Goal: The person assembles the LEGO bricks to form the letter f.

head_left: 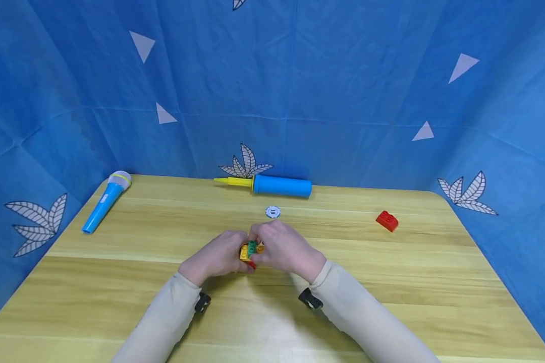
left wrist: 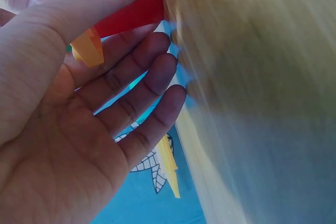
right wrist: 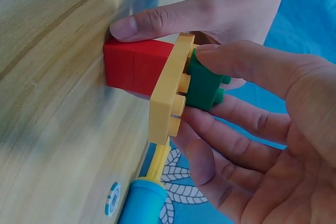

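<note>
At the middle of the table both hands meet on a small stack of toy building bricks. Lowest is a red brick (right wrist: 136, 65), standing on the tabletop, and my left hand (head_left: 220, 254) grips it between thumb and fingers. Across its top lies a flat yellow brick (right wrist: 164, 111) with studs, its ends reaching past the red one. A green brick (right wrist: 203, 82) sits on the yellow studs, pinched by the thumb and fingers of my right hand (head_left: 288, 249). In the left wrist view the lower fingers of the left hand (left wrist: 79, 124) are spread loosely, and the green brick is mostly hidden.
Just beyond the hands lies a white poker chip (head_left: 273, 212). A blue pump with a yellow nozzle (head_left: 281, 186) rests along the back edge. A blue toy microphone (head_left: 105, 201) is at the far left, and another red brick (head_left: 387, 221) at the right. Blue cloth (head_left: 336, 75) hangs behind.
</note>
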{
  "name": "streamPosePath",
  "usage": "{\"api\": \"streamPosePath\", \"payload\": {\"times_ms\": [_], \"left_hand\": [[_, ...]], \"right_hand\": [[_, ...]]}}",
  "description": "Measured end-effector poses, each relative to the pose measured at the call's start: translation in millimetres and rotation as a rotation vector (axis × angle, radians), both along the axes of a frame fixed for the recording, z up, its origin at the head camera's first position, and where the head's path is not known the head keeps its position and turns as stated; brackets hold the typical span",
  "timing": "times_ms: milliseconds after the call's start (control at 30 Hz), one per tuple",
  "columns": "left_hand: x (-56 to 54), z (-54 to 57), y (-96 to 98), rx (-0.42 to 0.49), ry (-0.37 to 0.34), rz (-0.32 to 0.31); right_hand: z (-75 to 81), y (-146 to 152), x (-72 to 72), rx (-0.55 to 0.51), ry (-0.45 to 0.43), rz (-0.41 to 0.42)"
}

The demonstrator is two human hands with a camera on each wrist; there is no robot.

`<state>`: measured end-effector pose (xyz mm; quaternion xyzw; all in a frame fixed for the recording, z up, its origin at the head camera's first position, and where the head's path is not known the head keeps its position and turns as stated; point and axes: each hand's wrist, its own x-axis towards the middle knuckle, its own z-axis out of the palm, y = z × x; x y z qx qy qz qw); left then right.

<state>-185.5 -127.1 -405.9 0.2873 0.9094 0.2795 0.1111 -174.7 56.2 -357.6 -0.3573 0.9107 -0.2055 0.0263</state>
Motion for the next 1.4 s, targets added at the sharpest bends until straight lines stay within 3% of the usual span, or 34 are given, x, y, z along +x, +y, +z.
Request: {"api": "streamPosePath", "payload": {"times_ms": [700,1400], "left_hand": [[0.2,3.6,0.2,-0.009,-0.001,0.005],[1.8,3.1,0.4,-0.010,-0.012,-0.004]], "right_hand": [[1.0,-1.9,1.7,0.017,0.037,0.005],[1.6,-1.4,2.3,0.020,-0.004,-0.011]]}}
